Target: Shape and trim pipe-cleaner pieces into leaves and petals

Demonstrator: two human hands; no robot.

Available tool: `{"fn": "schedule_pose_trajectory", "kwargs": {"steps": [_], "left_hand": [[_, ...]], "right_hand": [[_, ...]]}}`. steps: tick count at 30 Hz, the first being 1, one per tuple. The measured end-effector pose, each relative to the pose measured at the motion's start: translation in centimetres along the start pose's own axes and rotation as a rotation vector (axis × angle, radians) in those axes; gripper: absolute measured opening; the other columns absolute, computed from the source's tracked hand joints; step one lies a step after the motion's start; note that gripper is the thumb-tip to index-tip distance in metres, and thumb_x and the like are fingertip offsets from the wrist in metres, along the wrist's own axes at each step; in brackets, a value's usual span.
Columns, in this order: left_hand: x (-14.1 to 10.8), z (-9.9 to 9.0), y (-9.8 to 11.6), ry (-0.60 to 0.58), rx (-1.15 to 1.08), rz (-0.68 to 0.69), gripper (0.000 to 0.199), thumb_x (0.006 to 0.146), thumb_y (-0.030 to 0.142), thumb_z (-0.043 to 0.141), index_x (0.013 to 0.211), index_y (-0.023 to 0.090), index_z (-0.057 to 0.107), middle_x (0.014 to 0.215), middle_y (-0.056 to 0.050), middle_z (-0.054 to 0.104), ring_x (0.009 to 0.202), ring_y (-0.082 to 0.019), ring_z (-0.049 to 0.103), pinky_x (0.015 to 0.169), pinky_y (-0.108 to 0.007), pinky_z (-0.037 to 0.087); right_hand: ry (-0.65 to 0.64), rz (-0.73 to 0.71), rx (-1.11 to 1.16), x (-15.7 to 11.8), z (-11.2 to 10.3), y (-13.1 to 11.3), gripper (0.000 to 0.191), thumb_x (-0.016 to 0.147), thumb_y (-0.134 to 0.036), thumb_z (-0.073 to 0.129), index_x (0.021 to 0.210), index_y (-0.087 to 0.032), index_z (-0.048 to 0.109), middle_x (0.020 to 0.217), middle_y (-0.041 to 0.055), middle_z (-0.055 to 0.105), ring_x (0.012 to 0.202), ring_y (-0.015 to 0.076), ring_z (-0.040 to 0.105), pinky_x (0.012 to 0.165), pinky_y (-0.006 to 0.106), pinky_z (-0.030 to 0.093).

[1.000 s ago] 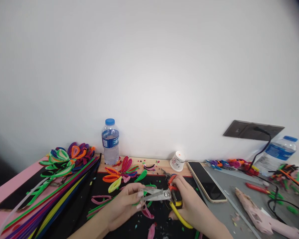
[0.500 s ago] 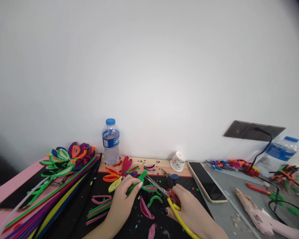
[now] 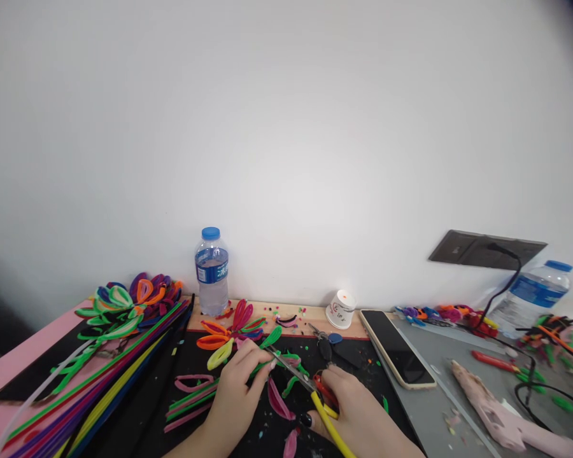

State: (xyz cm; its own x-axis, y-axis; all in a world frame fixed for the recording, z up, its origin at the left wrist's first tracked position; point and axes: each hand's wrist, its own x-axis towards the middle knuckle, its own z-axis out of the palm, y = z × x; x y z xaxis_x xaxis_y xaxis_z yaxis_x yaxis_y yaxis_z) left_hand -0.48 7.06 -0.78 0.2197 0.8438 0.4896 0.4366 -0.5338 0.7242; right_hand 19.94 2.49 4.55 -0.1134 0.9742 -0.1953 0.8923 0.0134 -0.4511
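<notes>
My left hand (image 3: 241, 388) pinches a green pipe-cleaner loop (image 3: 272, 337), whose tip sticks up past the fingers. Wrapped round the red and yellow handles of scissors (image 3: 293, 371) is my right hand (image 3: 356, 407). The blades reach left to the left fingertips, at the base of the green loop; the exact contact is hidden. Under and beside the hands lie a pink pipe-cleaner petal (image 3: 279, 401) and several green and pink strips (image 3: 191, 407). Behind the left hand is a multicoloured pipe-cleaner flower (image 3: 239, 324).
A water bottle (image 3: 212, 273), a white paper cup (image 3: 340, 310) and keys (image 3: 325, 346) stand or lie at the back. To the right are a phone (image 3: 398, 350) and a pink glue gun (image 3: 501, 413). Long pipe cleaners (image 3: 100, 394) and finished flowers (image 3: 124, 305) lie left.
The scissors have moved left and down, with their blades now closer together at the green loop. My left hand has tilted slightly, and the right hand has shifted a little left.
</notes>
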Motion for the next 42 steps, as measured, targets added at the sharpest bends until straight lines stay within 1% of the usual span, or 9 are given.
{"fn": "schedule_pose_trajectory", "kwargs": {"steps": [5, 10, 15, 23, 29, 32, 35, 38, 42], "left_hand": [[0.0, 0.0, 0.0, 0.015, 0.036, 0.035, 0.016, 0.086, 0.012, 0.048, 0.073, 0.018, 0.056, 0.072, -0.001, 0.055, 0.071, -0.015, 0.055, 0.068, -0.022, 0.041], [0.0, 0.1, -0.1, 0.047, 0.071, 0.065, 0.017, 0.086, 0.011, 0.047, 0.071, 0.018, 0.053, 0.07, 0.0, 0.052, 0.069, -0.014, 0.053, 0.068, -0.022, 0.042], [-0.1, 0.2, -0.2, 0.055, 0.099, 0.068, 0.018, 0.085, 0.01, 0.046, 0.07, 0.018, 0.05, 0.069, 0.0, 0.05, 0.067, -0.014, 0.052, 0.066, -0.022, 0.042], [-0.2, 0.0, -0.1, 0.072, 0.096, 0.07, 0.019, 0.085, 0.011, 0.046, 0.068, 0.019, 0.049, 0.067, 0.001, 0.049, 0.066, -0.013, 0.051, 0.065, -0.022, 0.042], [0.0, 0.0, 0.1, 0.048, 0.03, -0.008, 0.02, 0.085, 0.014, 0.046, 0.066, 0.02, 0.05, 0.066, 0.0, 0.052, 0.067, -0.016, 0.052, 0.067, -0.025, 0.041], [0.2, -0.3, 0.4, 0.016, -0.047, -0.082, 0.021, 0.085, 0.018, 0.048, 0.064, 0.02, 0.049, 0.066, 0.0, 0.052, 0.068, -0.016, 0.051, 0.069, -0.026, 0.039], [0.6, -0.5, 0.4, -0.022, -0.207, -0.188, 0.023, 0.084, 0.023, 0.051, 0.062, 0.019, 0.049, 0.065, 0.001, 0.049, 0.067, -0.016, 0.048, 0.067, -0.026, 0.037], [0.9, -0.3, 0.0, -0.101, -0.469, -0.318, 0.025, 0.083, 0.03, 0.054, 0.061, 0.018, 0.049, 0.064, 0.002, 0.046, 0.065, -0.015, 0.044, 0.063, -0.025, 0.035], [1.0, 0.0, -0.5, -0.184, -0.855, -0.483, 0.027, 0.081, 0.033, 0.061, 0.063, 0.016, 0.049, 0.063, 0.004, 0.046, 0.063, -0.012, 0.039, 0.063, -0.023, 0.032]], "right_hand": [[0.022, 0.026, 0.018, -0.1, 0.3, -0.6, 0.017, 0.066, -0.029, 0.065, 0.072, -0.019, 0.054, 0.085, 0.0052, 0.059, 0.074, 0.0191, 0.053, 0.065, 0.026, 0.035], [0.036, 0.064, -0.024, -0.1, 0.9, -1.4, 0.015, 0.068, -0.028, 0.063, 0.073, -0.018, 0.053, 0.088, 0.0077, 0.058, 0.077, 0.0217, 0.055, 0.067, 0.028, 0.037], [0.023, 0.098, -0.045, -0.2, 1.5, -1.8, 0.018, 0.07, -0.033, 0.062, 0.074, -0.018, 0.053, 0.09, 0.0082, 0.058, 0.073, 0.0215, 0.057, 0.062, 0.027, 0.038], [0.033, 0.1, -0.04, -0.2, 1.4, -2.2, 0.016, 0.071, -0.03, 0.064, 0.072, -0.018, 0.054, 0.088, 0.0075, 0.059, 0.075, 0.0206, 0.057, 0.063, 0.026, 0.039], [0.055, 0.07, -0.007, -0.1, 1.6, -1.9, 0.014, 0.071, -0.029, 0.063, 0.069, -0.019, 0.053, 0.085, 0.0063, 0.058, 0.074, 0.0196, 0.057, 0.064, 0.026, 0.039], [0.069, 0.052, 0.026, 0.0, 1.7, -1.6, 0.015, 0.07, -0.028, 0.063, 0.068, -0.019, 0.051, 0.084, 0.0055, 0.058, 0.073, 0.0188, 0.056, 0.065, 0.025, 0.039], [0.074, 0.041, 0.043, 0.0, 1.7, -1.4, 0.015, 0.07, -0.027, 0.063, 0.066, -0.019, 0.05, 0.081, 0.0044, 0.057, 0.07, 0.0175, 0.054, 0.064, 0.025, 0.039], [0.082, 0.028, 0.048, 0.0, 1.6, -1.2, 0.014, 0.069, -0.024, 0.062, 0.065, -0.019, 0.05, 0.08, 0.0041, 0.057, 0.07, 0.0169, 0.053, 0.063, 0.025, 0.038], [0.1, -0.002, 0.068, 0.0, 1.3, -1.0, 0.014, 0.069, -0.023, 0.063, 0.064, -0.018, 0.05, 0.081, 0.0036, 0.056, 0.07, 0.0158, 0.051, 0.062, 0.024, 0.037]]}}
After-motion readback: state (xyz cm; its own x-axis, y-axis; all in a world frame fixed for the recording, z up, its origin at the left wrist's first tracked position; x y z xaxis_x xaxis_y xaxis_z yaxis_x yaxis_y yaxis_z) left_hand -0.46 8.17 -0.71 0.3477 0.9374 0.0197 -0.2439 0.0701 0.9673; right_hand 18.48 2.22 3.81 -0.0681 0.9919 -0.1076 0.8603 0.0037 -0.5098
